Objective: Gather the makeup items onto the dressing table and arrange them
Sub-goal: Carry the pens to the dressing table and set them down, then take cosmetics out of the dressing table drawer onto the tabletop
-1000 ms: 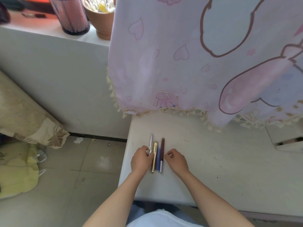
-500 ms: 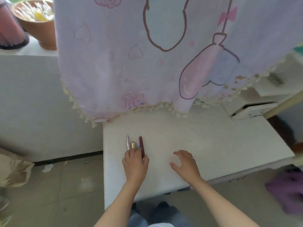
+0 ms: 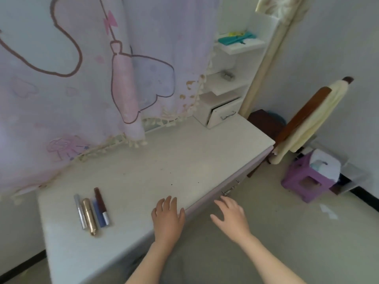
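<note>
**Items.** 4 makeup items lie on the dressing table (image 3: 174, 165), at 9 o'clock from my left hand (image 3: 168, 219) and well apart from it. Reading from 9 toward 3 o'clock they are the silver stick (image 3: 80, 212), gold tube (image 3: 89, 217), blue stick (image 3: 98, 215) and dark red tube (image 3: 101, 201). All 4 lie parallel and side by side, touching or nearly so, with their long axes running roughly 12 to 6 o'clock. Their ends do not line up: the dark red tube sits furthest toward 12, and the gold tube reaches furthest toward 6.

**Hands.** My left hand appears to rest palm down at the table's front edge, fingers straight and close together, thumb out, holding nothing. My right hand (image 3: 230, 217), at 3 o'clock from the left, is off the table and over the floor, fingers loosely spread, holding nothing.

**Assessment.** For these 4, gathering and a first row look done. What is left, in my judgement, is evening the ends and fetching any further items. Likely places are the part-open drawer (image 3: 222, 115) at 1 o'clock, whose contents are hidden, and the shelf (image 3: 240, 47) above it. A teal item (image 3: 235, 38) lies there, but I cannot tell whether it is makeup. The curtain (image 3: 82, 89) hangs over the table's 12 o'clock edge and hides whatever is behind it.
</note>
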